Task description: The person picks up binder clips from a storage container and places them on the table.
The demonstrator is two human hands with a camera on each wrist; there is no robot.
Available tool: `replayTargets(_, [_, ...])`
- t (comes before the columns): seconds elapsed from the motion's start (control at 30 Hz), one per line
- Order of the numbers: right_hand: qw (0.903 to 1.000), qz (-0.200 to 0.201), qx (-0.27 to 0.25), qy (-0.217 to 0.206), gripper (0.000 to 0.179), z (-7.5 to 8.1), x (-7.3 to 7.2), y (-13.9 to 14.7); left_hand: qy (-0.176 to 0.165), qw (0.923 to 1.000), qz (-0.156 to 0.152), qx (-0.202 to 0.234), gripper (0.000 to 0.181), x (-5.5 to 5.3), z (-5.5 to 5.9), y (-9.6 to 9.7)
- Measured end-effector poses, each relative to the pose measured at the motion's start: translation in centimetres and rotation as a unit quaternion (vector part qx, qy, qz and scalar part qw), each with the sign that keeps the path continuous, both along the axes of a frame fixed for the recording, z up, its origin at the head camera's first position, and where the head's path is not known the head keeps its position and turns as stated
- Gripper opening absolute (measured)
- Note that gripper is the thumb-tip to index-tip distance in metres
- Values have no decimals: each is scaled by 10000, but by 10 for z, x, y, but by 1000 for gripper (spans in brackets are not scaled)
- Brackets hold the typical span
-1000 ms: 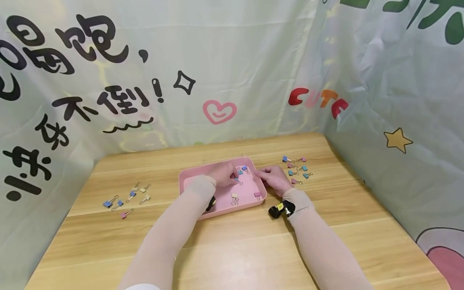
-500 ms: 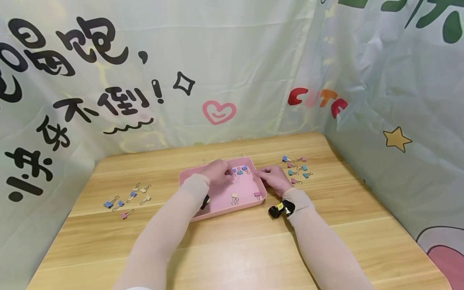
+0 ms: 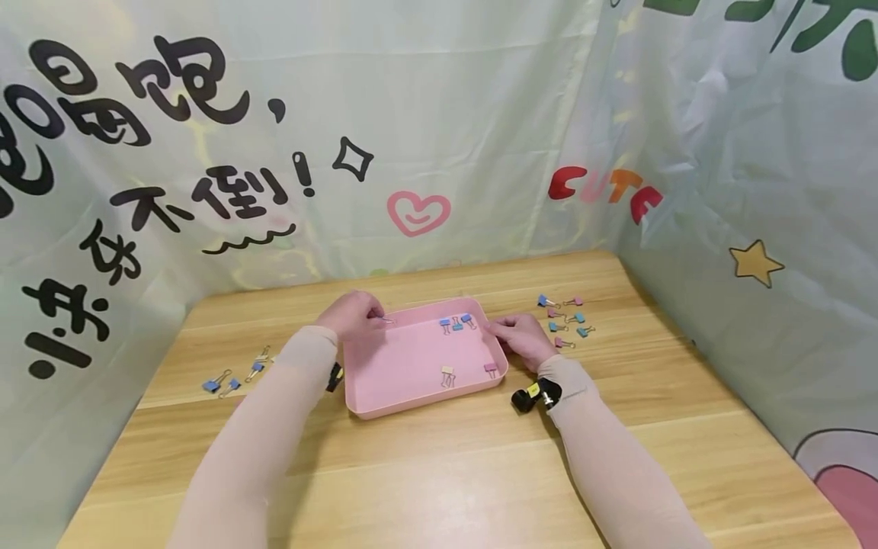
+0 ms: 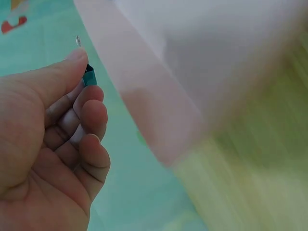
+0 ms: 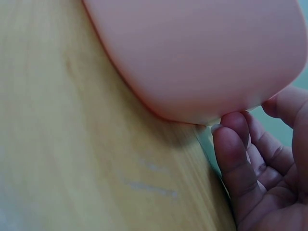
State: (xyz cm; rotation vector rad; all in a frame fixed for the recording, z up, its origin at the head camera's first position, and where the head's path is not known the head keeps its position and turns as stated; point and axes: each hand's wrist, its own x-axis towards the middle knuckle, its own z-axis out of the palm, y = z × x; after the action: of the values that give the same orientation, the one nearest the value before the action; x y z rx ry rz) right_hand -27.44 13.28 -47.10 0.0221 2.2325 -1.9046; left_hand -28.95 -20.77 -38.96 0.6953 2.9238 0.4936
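My left hand point(image 3: 353, 314) is over the back left corner of the pink tray point(image 3: 398, 408). Its thumb and forefinger pinch a small teal binder clip point(image 4: 90, 76), whose wire handle sticks up past the thumb. My right hand point(image 3: 524, 339) grips the tray's right side; in the right wrist view its fingertips point(image 5: 231, 144) press at the tray's edge. Inside the tray, two blue clips and a teal clip point(image 3: 457, 324) stand in a row along the back right. A cream clip point(image 3: 447, 375) and a pink clip point(image 3: 490, 369) lie toward the front right.
Several blue, pink and teal binder clips point(image 3: 559, 327) lie on the wooden table point(image 3: 439, 473) right of the tray. More clips, including a blue one point(image 3: 213, 386), lie at the left, partly hidden by my left forearm. A printed curtain point(image 3: 480, 114) borders the table.
My left hand has moved left from the tray's middle to its back left corner, carrying the teal binder clip. The row of clips at the back shows fully now. My right hand has stayed put.
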Motion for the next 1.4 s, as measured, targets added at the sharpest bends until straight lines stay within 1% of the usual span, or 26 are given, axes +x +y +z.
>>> replayTargets(0.13, [10000,8,44,-3,36,1,0,2,74,9996,265,-66,14,4,3,-25])
replayTargets(0.23, [10000,54,33,-29,36,1,0,2,137,9993,333,-70,15,9,4,-46])
replayTargets(0.33, [10000,54,-26,-37,36,1,0,1,257,9988,417,-40,15,16,4,-70])
replayTargets(0.4, [10000,43,-31,-29,36,0,0,1,270,9986,464,0,14,23,4,-87])
replayTargets(0.5, [10000,25,-52,-47,35,-1,0,0,130,9979,642,14,18,38,2,-115])
replayTargets(0.6, [9999,56,-64,-68,36,0,0,-1,0,9964,852,20,18,56,-2,-144])
replayTargets(0.73, [9999,69,-118,-98,37,-1,0,-1,-8,9943,1070,42,14,81,-10,-179])
replayTargets(0.87, [9999,73,-79,-76,37,-1,-1,1,67,9927,1201,71,14,104,-17,-209])
replayTargets(0.97, [10000,65,-15,-42,37,-1,-1,2,127,9911,1321,117,10,119,-23,-226])
replayTargets(1.03, [10000,65,23,-41,37,0,-1,2,100,9897,1422,147,10,128,-28,-237])
replayTargets(1.17, [10000,44,-15,-79,36,-1,-2,3,140,9878,1548,112,11,143,-38,-253])
replayTargets(1.27, [10000,60,-27,-51,36,-3,-2,3,128,9863,1642,0,11,152,-45,-261])
replayTargets(1.4, [10000,67,-37,-34,38,-4,-3,2,-32,9832,1819,-114,14,158,-54,-267])
